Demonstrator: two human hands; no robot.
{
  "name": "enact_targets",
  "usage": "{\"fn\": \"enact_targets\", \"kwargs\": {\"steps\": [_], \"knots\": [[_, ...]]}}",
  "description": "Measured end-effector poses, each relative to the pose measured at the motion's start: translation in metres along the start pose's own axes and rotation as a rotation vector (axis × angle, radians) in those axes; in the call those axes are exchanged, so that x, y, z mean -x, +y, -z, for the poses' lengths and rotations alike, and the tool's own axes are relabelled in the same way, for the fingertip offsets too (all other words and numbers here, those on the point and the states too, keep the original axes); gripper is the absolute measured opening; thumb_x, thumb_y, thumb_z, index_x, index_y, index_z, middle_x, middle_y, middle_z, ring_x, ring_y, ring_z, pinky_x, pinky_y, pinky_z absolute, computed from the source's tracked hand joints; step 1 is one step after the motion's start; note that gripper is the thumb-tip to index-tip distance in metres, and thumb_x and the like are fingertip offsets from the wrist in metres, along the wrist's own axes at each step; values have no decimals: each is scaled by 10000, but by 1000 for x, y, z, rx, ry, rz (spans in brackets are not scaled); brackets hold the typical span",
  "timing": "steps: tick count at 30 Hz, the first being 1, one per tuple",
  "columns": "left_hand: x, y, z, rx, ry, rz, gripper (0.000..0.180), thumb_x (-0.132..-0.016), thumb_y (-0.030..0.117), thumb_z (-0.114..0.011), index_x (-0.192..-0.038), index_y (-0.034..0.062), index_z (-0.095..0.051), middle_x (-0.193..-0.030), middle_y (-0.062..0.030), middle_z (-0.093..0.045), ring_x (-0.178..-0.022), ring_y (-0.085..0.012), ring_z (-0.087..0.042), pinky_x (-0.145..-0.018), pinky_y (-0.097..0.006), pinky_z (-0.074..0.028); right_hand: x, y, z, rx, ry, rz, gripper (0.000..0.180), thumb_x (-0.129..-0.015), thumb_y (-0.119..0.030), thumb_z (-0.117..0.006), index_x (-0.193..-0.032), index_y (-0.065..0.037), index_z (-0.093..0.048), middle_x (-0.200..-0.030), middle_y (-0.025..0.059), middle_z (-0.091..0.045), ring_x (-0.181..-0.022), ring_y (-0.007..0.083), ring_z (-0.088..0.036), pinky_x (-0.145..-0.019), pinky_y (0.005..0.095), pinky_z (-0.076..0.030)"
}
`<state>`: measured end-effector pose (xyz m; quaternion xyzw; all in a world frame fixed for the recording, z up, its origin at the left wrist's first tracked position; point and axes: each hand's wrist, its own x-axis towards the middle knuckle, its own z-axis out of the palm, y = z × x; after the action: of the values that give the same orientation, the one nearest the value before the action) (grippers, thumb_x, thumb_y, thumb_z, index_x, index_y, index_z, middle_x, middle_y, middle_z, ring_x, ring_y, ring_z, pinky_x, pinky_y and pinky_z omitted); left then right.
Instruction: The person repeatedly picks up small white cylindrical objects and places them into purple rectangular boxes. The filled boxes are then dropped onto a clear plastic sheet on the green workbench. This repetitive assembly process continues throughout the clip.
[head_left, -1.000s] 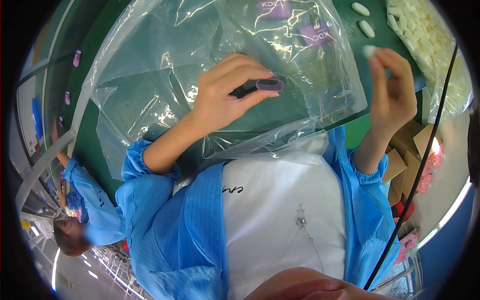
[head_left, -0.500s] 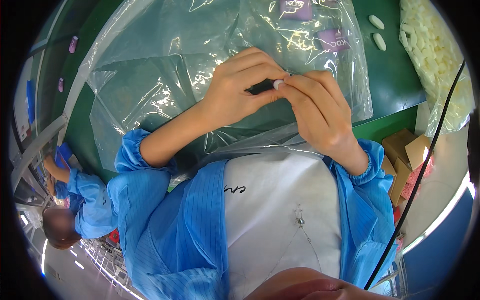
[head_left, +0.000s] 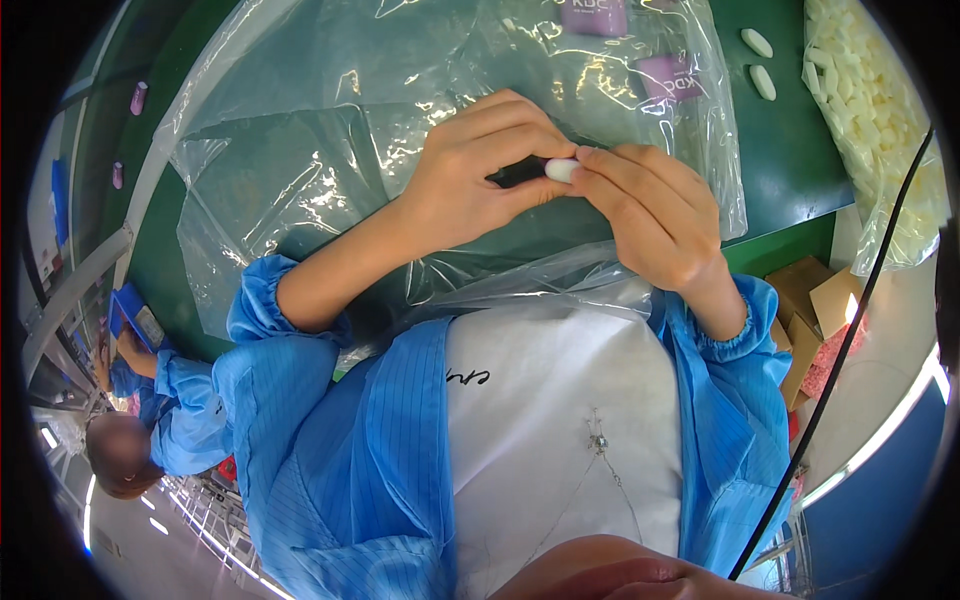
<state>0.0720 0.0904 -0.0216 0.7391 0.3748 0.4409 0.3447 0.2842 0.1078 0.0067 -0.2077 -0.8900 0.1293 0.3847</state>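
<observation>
Between the fingertips of both hands, over a clear plastic bag (head_left: 300,180), is a small white oval piece (head_left: 561,170). My left hand (head_left: 470,160) pinches it between thumb and fingers from the left. A dark patch shows inside that grip; I cannot tell whether it is an object or shadow. My right hand (head_left: 660,205) is closed, its thumb and fingertips at the piece's right end. Two similar white oval pieces (head_left: 757,43) lie on the green table to the right. Two purple pieces (head_left: 592,17) show at the bag's far side.
At the right edge a clear bag (head_left: 870,110) holds many white pieces. An open cardboard box (head_left: 800,300) with pink material beside it stands lower right. A black cable (head_left: 850,345) crosses the right side. Purple pieces (head_left: 138,98) lie far left; a co-worker in blue (head_left: 190,405) sits there.
The white piece has turned and now shows its length between my fingers. My right hand has shifted slightly right. The co-worker's arm has moved near a blue tray.
</observation>
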Motion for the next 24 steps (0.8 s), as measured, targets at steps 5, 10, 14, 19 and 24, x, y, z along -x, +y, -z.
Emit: {"fn": "enact_targets", "kwargs": {"steps": [5, 10, 14, 19, 24], "knots": [[1, 0, -1, -17, -1, -17, 322, -645, 50, -871, -926, 41, -713, -889, -65, -692, -834, -255, -650, -704, -336, -533, 10, 5, 2, 21, -25, 67, 350, -649, -43, -765, -970, 79, -698, -964, 181, -672, -759, 264, -652, -594, 327, -562], [1, 1, -2, -40, 1, -12, 324, -626, 46, -864, -913, 39, -714, -885, -68, -694, -837, -261, -652, -717, -344, -536, 5, 0, -6, 7, -25, 19, 307, -691, -46, -781, -961, 71, -695, -975, 156, -657, -766, 244, -645, -587, 319, -559], [-3, 4, 0, -41, -25, -13, 311, -639, 44, -859, -915, 26, -715, -892, -75, -698, -846, -265, -657, -725, -346, -539, 6, -2, -4, -2, -45, 2, 282, -718, -42, -770, -964, 68, -688, -997, 146, -653, -775, 238, -645, -590, 308, -557], [-3, 8, 3, -57, -59, 29, 300, -711, 72, -860, -979, 20, -737, -945, -106, -709, -878, -256, -674, -749, -343, -547, 17, -4, 5, -1, -21, -32, 280, -728, -41, -745, -983, 62, -691, -1070, 164, -666, -848, 270, -678, -646, 306, -581], [-7, 9, 54, -458, 234, -60, 243, -880, 12, -726, -1121, -8, -707, -1125, -108, -671, -1000, -224, -650, -864, -350, -534, 18, 1, 55, 98, 124, -175, 313, -734, 5, -751, -1046, 16, -725, -1134, 196, -688, -982, 307, -684, -799, 377, -580]]}}
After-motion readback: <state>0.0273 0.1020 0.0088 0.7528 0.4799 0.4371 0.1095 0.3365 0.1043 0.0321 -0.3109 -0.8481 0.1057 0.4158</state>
